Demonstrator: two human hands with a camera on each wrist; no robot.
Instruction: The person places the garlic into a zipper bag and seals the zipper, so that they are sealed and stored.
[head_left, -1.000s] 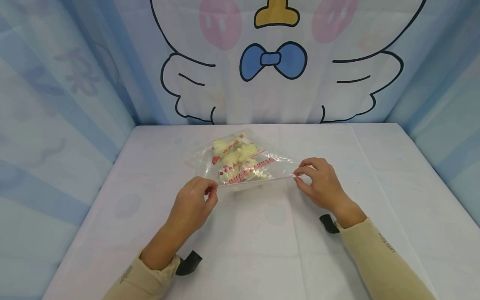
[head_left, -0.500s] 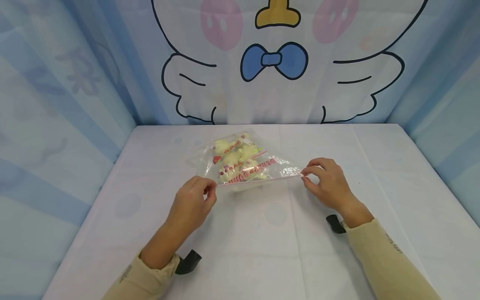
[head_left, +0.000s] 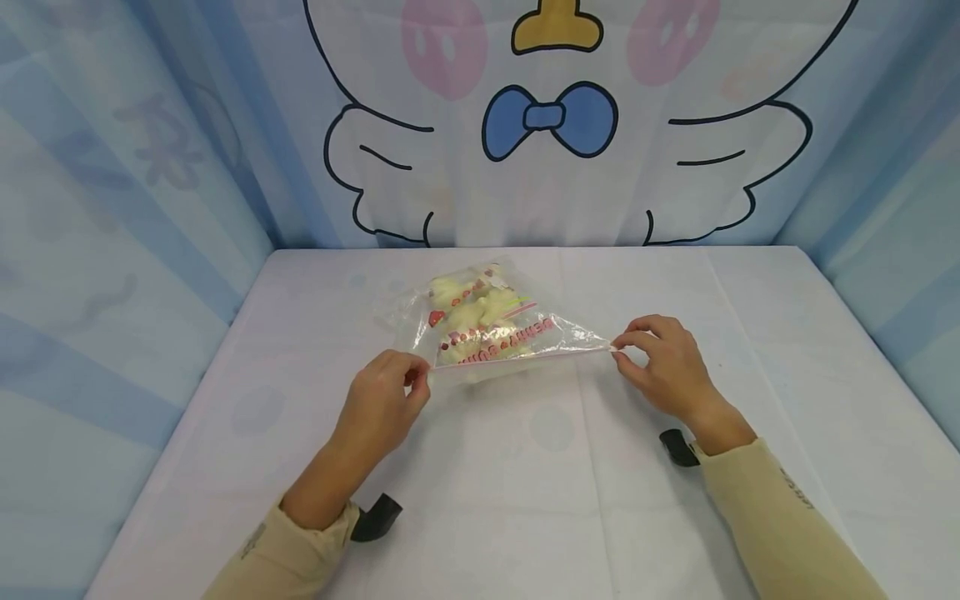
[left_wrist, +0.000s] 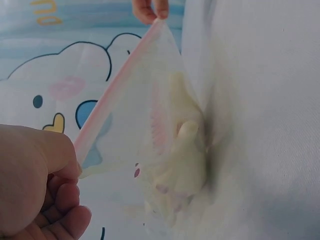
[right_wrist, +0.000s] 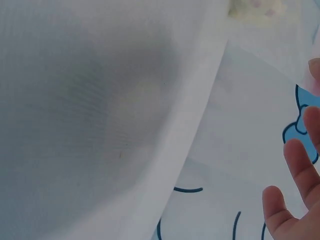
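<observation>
A clear zip bag [head_left: 487, 325] with a pink seal strip and red printing lies toward the back of the table. Several pale yellow, lumpy pieces [left_wrist: 182, 155] show through its plastic; what they are I cannot tell. My left hand [head_left: 384, 400] pinches the left end of the bag's mouth between thumb and forefinger. At the other end, my right hand [head_left: 666, 367] pinches the right corner of the same edge. Between the two hands the seal edge is drawn straight and raised off the tabletop. In the right wrist view only some fingers [right_wrist: 300, 165] appear.
A white cloth covers the table [head_left: 510, 500]. Behind it hangs a curtain [head_left: 555, 192] with a cartoon print and a blue bow tie, and blue and white curtains [head_left: 97, 292] flank both sides. Black pieces [head_left: 377, 518] stick out at the sleeve cuffs.
My right hand has shifted to the right along the bag's edge, out to its corner. The left hand has stayed nearly in place, still pinching its end.
</observation>
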